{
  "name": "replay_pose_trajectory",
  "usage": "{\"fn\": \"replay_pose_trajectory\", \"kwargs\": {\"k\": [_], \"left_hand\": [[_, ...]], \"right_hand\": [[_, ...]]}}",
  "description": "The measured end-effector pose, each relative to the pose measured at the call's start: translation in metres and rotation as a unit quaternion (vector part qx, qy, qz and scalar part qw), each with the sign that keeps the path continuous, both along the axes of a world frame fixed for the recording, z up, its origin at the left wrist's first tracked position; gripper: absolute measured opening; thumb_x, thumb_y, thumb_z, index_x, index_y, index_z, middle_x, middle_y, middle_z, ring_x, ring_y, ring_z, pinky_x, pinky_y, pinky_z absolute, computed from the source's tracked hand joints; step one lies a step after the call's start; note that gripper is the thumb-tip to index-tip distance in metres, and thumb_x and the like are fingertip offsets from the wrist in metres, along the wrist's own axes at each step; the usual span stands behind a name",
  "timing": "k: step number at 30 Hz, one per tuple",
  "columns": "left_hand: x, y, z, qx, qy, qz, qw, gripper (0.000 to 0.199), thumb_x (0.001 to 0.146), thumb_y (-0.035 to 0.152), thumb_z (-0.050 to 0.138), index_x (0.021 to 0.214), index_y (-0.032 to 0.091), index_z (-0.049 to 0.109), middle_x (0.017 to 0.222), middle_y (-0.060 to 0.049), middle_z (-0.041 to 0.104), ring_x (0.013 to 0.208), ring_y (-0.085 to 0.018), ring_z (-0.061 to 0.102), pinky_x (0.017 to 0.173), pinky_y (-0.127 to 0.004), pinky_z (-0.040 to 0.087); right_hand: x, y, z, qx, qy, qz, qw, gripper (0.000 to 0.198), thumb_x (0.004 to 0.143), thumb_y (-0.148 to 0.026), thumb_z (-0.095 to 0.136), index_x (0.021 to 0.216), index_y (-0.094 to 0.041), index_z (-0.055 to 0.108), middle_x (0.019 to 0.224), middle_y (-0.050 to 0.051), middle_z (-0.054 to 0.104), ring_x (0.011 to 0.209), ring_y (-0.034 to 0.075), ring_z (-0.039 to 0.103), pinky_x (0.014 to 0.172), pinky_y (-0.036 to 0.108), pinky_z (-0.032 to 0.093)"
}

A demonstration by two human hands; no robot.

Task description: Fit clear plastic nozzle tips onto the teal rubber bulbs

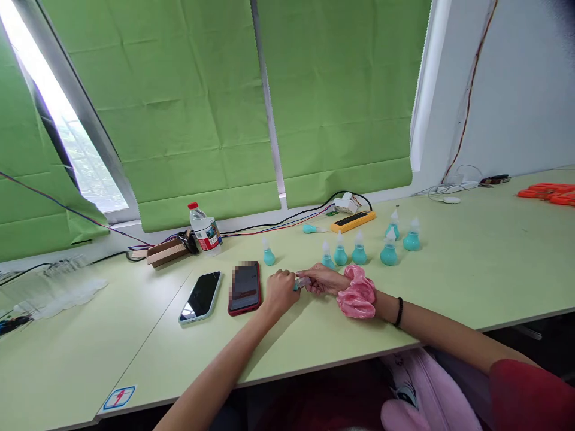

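Observation:
My left hand (282, 292) is closed around the teal end of a nasal aspirator (302, 282), just above the table. From the other side, my right hand (321, 279) pinches its clear tip, so the two hands nearly meet. Most of the bulb is hidden by my left fingers. Several like aspirators stand upright on their teal bulbs beyond my hands, among them one aspirator (269, 256) behind my left hand and another aspirator (389, 254) farther right. One more aspirator (309, 229) lies on its side toward the back.
Left of my hands lie a red-cased phone (245, 288) and a pale-cased phone (200, 297). Behind them are a plastic bottle (205, 232) and a small cardboard box (166, 252). A yellow power strip (353, 222) with cables lies at the back; orange-handled scissors (548, 193) are far right.

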State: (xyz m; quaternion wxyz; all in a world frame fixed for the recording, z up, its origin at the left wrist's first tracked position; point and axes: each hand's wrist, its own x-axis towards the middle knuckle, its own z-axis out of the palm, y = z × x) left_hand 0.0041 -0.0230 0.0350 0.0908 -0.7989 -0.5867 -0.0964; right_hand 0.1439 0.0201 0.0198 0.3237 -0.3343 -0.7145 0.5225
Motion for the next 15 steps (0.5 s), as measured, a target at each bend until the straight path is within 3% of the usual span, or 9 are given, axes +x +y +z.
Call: {"fn": "replay_pose_trajectory", "kwargs": {"k": [2, 4, 6, 8, 10, 13, 15], "left_hand": [[-0.003, 0.003, 0.0, -0.015, -0.048, -0.013, 0.999, 0.017, 0.066, 0.024, 0.047, 0.072, 0.013, 0.059, 0.073, -0.008, 0.059, 0.068, -0.018, 0.051, 0.057, -0.026, 0.034], [-0.005, 0.006, -0.002, -0.042, -0.108, -0.042, 0.992, 0.016, 0.064, 0.026, 0.049, 0.06, 0.012, 0.057, 0.06, -0.005, 0.057, 0.058, -0.013, 0.048, 0.053, -0.024, 0.031], [-0.006, 0.007, -0.004, -0.08, -0.177, -0.084, 0.977, 0.017, 0.061, 0.026, 0.052, 0.054, 0.011, 0.054, 0.052, -0.001, 0.052, 0.052, -0.01, 0.042, 0.049, -0.022, 0.028], [-0.006, 0.007, -0.005, -0.143, -0.239, -0.136, 0.951, 0.016, 0.059, 0.025, 0.055, 0.051, 0.011, 0.051, 0.05, 0.002, 0.05, 0.049, -0.008, 0.04, 0.047, -0.021, 0.028], [-0.004, 0.004, -0.004, -0.224, -0.279, -0.191, 0.914, 0.016, 0.058, 0.023, 0.056, 0.049, 0.012, 0.049, 0.05, 0.003, 0.05, 0.049, -0.009, 0.042, 0.047, -0.02, 0.031], [-0.001, -0.001, 0.0, -0.302, -0.31, -0.23, 0.872, 0.011, 0.057, 0.019, 0.057, 0.053, 0.013, 0.049, 0.051, 0.002, 0.051, 0.05, -0.009, 0.045, 0.048, -0.021, 0.035], [0.0, -0.004, 0.003, -0.297, -0.317, -0.217, 0.874, 0.011, 0.055, 0.018, 0.059, 0.057, 0.013, 0.049, 0.05, 0.004, 0.05, 0.049, -0.009, 0.045, 0.047, -0.02, 0.035]], "right_hand": [[-0.002, 0.001, 0.0, 0.012, -0.049, -0.046, 0.998, 0.046, 0.069, -0.052, 0.048, 0.044, -0.014, 0.05, 0.04, 0.004, 0.048, 0.035, 0.008, 0.04, 0.036, 0.021, 0.031], [-0.004, -0.001, 0.002, 0.111, -0.076, -0.136, 0.981, 0.044, 0.068, -0.051, 0.051, 0.045, -0.013, 0.048, 0.041, 0.002, 0.047, 0.038, 0.007, 0.04, 0.039, 0.02, 0.031], [-0.004, -0.006, 0.004, 0.237, -0.054, -0.177, 0.954, 0.037, 0.068, -0.047, 0.053, 0.052, -0.014, 0.051, 0.047, 0.002, 0.049, 0.044, 0.008, 0.041, 0.043, 0.021, 0.033], [-0.004, -0.014, 0.007, 0.307, -0.013, -0.13, 0.943, 0.03, 0.069, -0.044, 0.054, 0.066, -0.014, 0.054, 0.06, 0.003, 0.053, 0.052, 0.01, 0.045, 0.049, 0.021, 0.036], [-0.004, -0.024, 0.011, 0.325, 0.022, -0.051, 0.944, 0.03, 0.071, -0.043, 0.052, 0.08, -0.014, 0.055, 0.076, 0.005, 0.055, 0.066, 0.013, 0.05, 0.057, 0.023, 0.04], [-0.006, -0.033, 0.017, 0.282, 0.065, 0.048, 0.956, 0.036, 0.075, -0.043, 0.046, 0.096, -0.015, 0.053, 0.096, 0.007, 0.052, 0.089, 0.017, 0.048, 0.073, 0.026, 0.04], [-0.008, -0.034, 0.019, 0.217, 0.08, 0.096, 0.968, 0.039, 0.077, -0.045, 0.041, 0.099, -0.015, 0.052, 0.1, 0.006, 0.052, 0.092, 0.017, 0.046, 0.077, 0.028, 0.038]]}}
